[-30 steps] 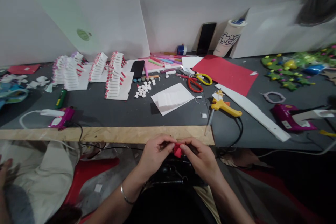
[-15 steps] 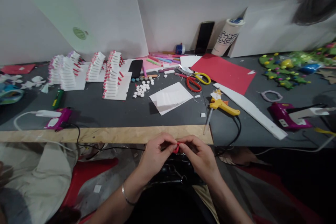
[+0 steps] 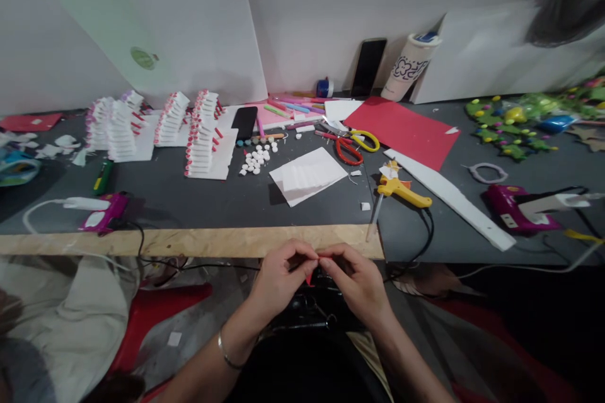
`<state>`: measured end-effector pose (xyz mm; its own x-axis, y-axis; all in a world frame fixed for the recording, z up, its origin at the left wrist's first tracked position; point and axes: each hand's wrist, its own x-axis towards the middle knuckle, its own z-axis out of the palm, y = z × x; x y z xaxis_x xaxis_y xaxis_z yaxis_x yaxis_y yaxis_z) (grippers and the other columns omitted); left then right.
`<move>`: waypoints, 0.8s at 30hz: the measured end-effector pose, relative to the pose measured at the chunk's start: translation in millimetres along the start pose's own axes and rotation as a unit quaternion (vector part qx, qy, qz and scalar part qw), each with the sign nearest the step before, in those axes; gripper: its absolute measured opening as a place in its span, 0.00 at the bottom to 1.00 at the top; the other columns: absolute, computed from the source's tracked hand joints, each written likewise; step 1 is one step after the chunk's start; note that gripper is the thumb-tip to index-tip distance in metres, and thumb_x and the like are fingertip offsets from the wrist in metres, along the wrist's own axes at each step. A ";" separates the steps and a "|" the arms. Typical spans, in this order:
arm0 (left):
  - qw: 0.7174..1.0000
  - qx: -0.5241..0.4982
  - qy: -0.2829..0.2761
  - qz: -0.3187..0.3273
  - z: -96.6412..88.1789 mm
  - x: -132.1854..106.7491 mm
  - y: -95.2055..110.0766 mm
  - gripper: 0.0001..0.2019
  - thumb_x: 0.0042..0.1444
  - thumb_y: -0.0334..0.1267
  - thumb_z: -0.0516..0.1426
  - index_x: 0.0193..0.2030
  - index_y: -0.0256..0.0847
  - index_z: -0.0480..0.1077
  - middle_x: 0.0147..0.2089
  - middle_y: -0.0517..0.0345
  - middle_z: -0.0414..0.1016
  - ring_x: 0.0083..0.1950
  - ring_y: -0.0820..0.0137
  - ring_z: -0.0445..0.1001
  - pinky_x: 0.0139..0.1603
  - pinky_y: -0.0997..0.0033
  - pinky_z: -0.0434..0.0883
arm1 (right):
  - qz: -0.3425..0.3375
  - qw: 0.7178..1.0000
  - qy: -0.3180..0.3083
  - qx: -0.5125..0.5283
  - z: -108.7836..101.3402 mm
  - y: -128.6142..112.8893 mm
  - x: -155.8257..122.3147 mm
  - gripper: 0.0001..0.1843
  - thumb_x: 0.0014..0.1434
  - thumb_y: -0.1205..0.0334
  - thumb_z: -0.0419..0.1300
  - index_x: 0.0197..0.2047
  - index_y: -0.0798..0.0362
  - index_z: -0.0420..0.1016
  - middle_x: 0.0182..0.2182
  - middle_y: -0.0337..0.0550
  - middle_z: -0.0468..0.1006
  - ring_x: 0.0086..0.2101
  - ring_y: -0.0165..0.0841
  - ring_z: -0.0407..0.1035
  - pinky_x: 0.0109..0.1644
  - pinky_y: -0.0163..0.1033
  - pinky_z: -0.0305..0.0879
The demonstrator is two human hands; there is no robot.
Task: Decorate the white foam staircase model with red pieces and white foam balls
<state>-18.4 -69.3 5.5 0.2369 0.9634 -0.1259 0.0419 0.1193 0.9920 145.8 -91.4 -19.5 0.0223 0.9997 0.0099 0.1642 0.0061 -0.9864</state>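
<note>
My left hand (image 3: 282, 274) and my right hand (image 3: 358, 278) meet just in front of the table's edge, fingertips almost touching. Between them is a small red strip (image 3: 310, 279), perhaps paper, mostly hidden by the fingers; its lower end hangs below the left fingertips. Both hands are closed in a pinch on it. Beyond them on the table lie a white sheet with a folded paper strip (image 3: 305, 176) on it, small white rolled pieces (image 3: 256, 159), and a yellow glue gun (image 3: 404, 192) with a clear glue stick.
Red-handled scissors (image 3: 348, 151), yellow-handled scissors (image 3: 365, 140) and red card (image 3: 406, 129) lie farther back. Stepped white paper pieces with red ends (image 3: 201, 148) stand at left. Purple power sockets (image 3: 520, 209) and cables lie along the front. People sit on both sides.
The red strip has shifted in my fingers; its end now hangs lower, under the left fingertips. The hands stay in nearly the same place.
</note>
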 end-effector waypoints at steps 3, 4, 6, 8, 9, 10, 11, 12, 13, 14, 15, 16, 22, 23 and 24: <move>1.000 0.003 0.007 -0.009 0.6 -1.7 0.1 0.04 0.53 0.35 0.62 0.36 0.40 0.74 0.34 0.58 0.76 0.34 0.72 0.74 0.36 0.74 0.71 | -0.005 1.000 -0.002 -0.004 0.2 -1.1 0.3 0.07 0.61 0.55 0.63 0.36 0.48 0.80 0.31 0.39 0.82 0.32 0.33 0.75 0.38 0.35 0.70; 1.000 -0.007 0.007 -0.024 1.0 -1.8 -0.2 0.05 0.54 0.36 0.62 0.37 0.39 0.73 0.33 0.59 0.75 0.32 0.73 0.73 0.34 0.75 0.71 | -0.013 1.000 0.005 -0.006 0.5 -1.5 0.2 0.06 0.61 0.56 0.63 0.36 0.48 0.79 0.31 0.39 0.81 0.32 0.32 0.74 0.37 0.35 0.70; 0.998 -0.032 0.004 -0.049 1.5 -1.2 -0.5 0.07 0.55 0.39 0.62 0.37 0.39 0.72 0.28 0.61 0.74 0.27 0.75 0.70 0.30 0.76 0.69 | -0.040 0.999 0.021 -0.010 1.4 -2.1 -0.3 0.05 0.61 0.58 0.63 0.36 0.48 0.79 0.31 0.39 0.80 0.33 0.32 0.74 0.38 0.34 0.69; 0.998 -0.046 0.004 -0.052 1.3 0.2 -0.3 0.08 0.55 0.40 0.62 0.35 0.38 0.71 0.25 0.62 0.71 0.25 0.75 0.69 0.29 0.75 0.68 | -0.066 0.997 0.028 -0.015 2.4 -1.9 -0.8 0.04 0.61 0.59 0.63 0.35 0.48 0.79 0.31 0.39 0.80 0.34 0.32 0.74 0.40 0.35 0.69; 0.998 -0.048 0.005 -0.048 0.9 0.8 0.1 0.08 0.55 0.41 0.62 0.34 0.38 0.71 0.25 0.62 0.71 0.25 0.75 0.69 0.30 0.75 0.69 | -0.071 0.997 0.028 -0.015 2.8 -1.6 -0.9 0.04 0.61 0.59 0.63 0.35 0.48 0.79 0.31 0.39 0.80 0.35 0.32 0.74 0.41 0.35 0.69; 0.998 -0.045 0.008 -0.041 0.4 1.2 0.6 0.08 0.55 0.40 0.62 0.34 0.39 0.71 0.26 0.62 0.72 0.26 0.75 0.69 0.30 0.75 0.69 | -0.067 0.997 0.027 -0.013 3.1 -1.1 -0.9 0.04 0.61 0.59 0.63 0.36 0.48 0.79 0.32 0.40 0.80 0.35 0.33 0.74 0.41 0.36 0.69; 0.999 -0.037 0.010 -0.032 -0.1 1.4 1.3 0.07 0.54 0.39 0.63 0.34 0.39 0.72 0.27 0.61 0.73 0.27 0.74 0.70 0.31 0.74 0.70 | -0.058 0.998 0.024 -0.009 3.2 -0.6 -0.8 0.05 0.61 0.58 0.63 0.38 0.48 0.79 0.33 0.40 0.80 0.35 0.33 0.74 0.41 0.36 0.70; 0.999 -0.027 0.013 -0.021 -0.6 1.3 2.1 0.06 0.54 0.38 0.63 0.34 0.39 0.72 0.29 0.59 0.74 0.30 0.73 0.72 0.33 0.74 0.71 | -0.045 0.999 0.020 -0.006 3.1 -0.2 -0.6 0.06 0.61 0.57 0.63 0.40 0.49 0.79 0.34 0.41 0.81 0.35 0.34 0.75 0.41 0.37 0.70; 1.000 -0.014 0.013 -0.008 -1.1 0.9 2.9 0.05 0.54 0.37 0.63 0.34 0.39 0.73 0.31 0.58 0.75 0.32 0.72 0.73 0.35 0.73 0.72 | -0.032 0.999 0.013 -0.005 2.9 0.0 -0.2 0.08 0.61 0.56 0.63 0.41 0.49 0.79 0.34 0.41 0.81 0.35 0.34 0.75 0.40 0.37 0.71; 1.000 0.000 0.015 0.005 -1.3 0.4 3.6 0.04 0.54 0.36 0.63 0.34 0.39 0.74 0.33 0.57 0.76 0.34 0.71 0.75 0.37 0.72 0.72 | -0.022 1.000 0.004 -0.007 2.6 0.1 0.3 0.09 0.61 0.55 0.62 0.41 0.50 0.79 0.33 0.41 0.81 0.34 0.34 0.75 0.39 0.37 0.71; 1.000 0.012 0.018 0.016 -1.4 -0.1 4.2 0.03 0.53 0.35 0.62 0.34 0.39 0.74 0.34 0.56 0.76 0.37 0.70 0.75 0.40 0.72 0.73 | -0.017 1.000 -0.003 -0.012 2.3 0.0 0.7 0.09 0.62 0.54 0.62 0.39 0.50 0.79 0.32 0.41 0.81 0.33 0.34 0.75 0.38 0.37 0.71; 0.999 0.020 0.023 0.022 -1.3 -0.6 4.6 0.03 0.53 0.34 0.62 0.34 0.39 0.74 0.35 0.56 0.77 0.38 0.70 0.76 0.41 0.71 0.73 | -0.016 1.000 -0.009 -0.019 2.0 -0.4 1.2 0.10 0.62 0.54 0.61 0.37 0.50 0.79 0.30 0.41 0.80 0.32 0.34 0.74 0.37 0.37 0.70; 0.997 -0.046 0.018 -0.052 0.5 -0.3 3.9 0.06 0.53 0.38 0.63 0.34 0.39 0.73 0.27 0.61 0.74 0.27 0.74 0.73 0.31 0.74 0.72 | -0.089 0.993 0.028 -0.070 3.8 -2.3 2.1 0.07 0.63 0.57 0.61 0.37 0.48 0.78 0.31 0.40 0.81 0.33 0.34 0.75 0.40 0.39 0.71; 0.996 -0.060 0.017 -0.060 0.5 0.1 3.7 0.07 0.53 0.39 0.64 0.34 0.39 0.73 0.26 0.61 0.74 0.26 0.74 0.72 0.30 0.75 0.72 | -0.120 0.988 0.037 -0.085 4.4 -2.2 2.2 0.06 0.64 0.59 0.60 0.37 0.48 0.78 0.31 0.39 0.81 0.33 0.34 0.75 0.45 0.41 0.70; 0.995 -0.072 0.016 -0.063 0.3 0.5 3.7 0.08 0.53 0.40 0.64 0.34 0.38 0.73 0.25 0.61 0.74 0.26 0.74 0.72 0.30 0.75 0.72 | -0.152 0.983 0.043 -0.098 4.9 -2.0 2.2 0.05 0.64 0.61 0.60 0.37 0.47 0.78 0.31 0.38 0.82 0.33 0.33 0.75 0.49 0.43 0.69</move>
<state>-17.8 -68.5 9.1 0.2067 0.9458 -0.2505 -0.0704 0.2697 0.9604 140.7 -89.1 -18.4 0.0251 0.9467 0.3211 0.3636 0.2906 -0.8851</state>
